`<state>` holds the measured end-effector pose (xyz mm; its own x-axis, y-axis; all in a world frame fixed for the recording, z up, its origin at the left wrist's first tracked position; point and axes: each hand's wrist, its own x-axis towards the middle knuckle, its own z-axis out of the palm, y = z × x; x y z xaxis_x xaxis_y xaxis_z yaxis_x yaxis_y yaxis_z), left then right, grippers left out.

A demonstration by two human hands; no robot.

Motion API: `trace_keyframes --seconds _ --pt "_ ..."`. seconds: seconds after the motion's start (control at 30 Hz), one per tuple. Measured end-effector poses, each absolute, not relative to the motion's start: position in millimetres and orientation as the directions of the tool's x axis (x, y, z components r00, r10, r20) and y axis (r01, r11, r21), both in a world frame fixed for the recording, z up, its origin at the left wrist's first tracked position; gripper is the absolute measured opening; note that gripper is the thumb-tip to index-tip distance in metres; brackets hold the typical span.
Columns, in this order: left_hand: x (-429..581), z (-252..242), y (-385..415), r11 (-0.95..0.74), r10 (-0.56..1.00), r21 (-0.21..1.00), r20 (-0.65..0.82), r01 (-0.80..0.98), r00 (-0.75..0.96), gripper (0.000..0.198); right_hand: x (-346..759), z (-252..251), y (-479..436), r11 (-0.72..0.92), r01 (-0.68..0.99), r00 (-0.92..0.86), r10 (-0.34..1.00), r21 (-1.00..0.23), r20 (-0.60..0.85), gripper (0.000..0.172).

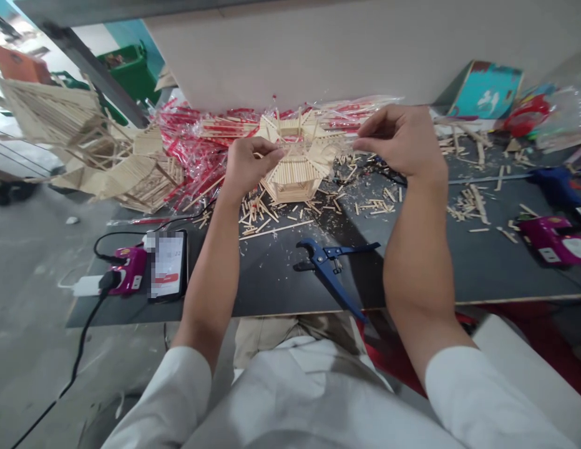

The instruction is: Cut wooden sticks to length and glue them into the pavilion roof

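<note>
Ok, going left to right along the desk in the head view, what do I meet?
Left purple socket → phone → left hand → stick model → right hand → right purple socket.

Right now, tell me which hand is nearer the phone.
Left. The left hand is beyond the phone and to its right; the right hand is much farther right.

left grip (pixel 249 163) at stick model (pixel 297 171), blue cutter (pixel 328 275)
</note>
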<state>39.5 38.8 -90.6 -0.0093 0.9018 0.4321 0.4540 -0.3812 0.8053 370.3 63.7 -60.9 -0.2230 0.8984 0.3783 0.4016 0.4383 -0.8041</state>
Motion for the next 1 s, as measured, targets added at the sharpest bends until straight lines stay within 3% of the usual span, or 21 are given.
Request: trace_keyframes --seconds 0.2,0.43,1.0 --pt "47 -94 40 -0.397 0.871 0.771 0.487 0.498 -0.061 0.015 372 -58 60 0.439 0.401 -0.206 0.899 -0.804 0.387 0.043" --pt "47 -99 46 -0.352 0.886 0.782 0.456 0.515 -0.086 0.023 369 -61 63 0.414 0.386 -0.195 0.910 -0.824 0.366 0.048" --pt "48 -99 45 -0.348 0.883 0.792 0.457 0.501 -0.109 0.019 369 -65 66 0.435 0.383 -0.182 0.900 -0.815 0.396 0.048"
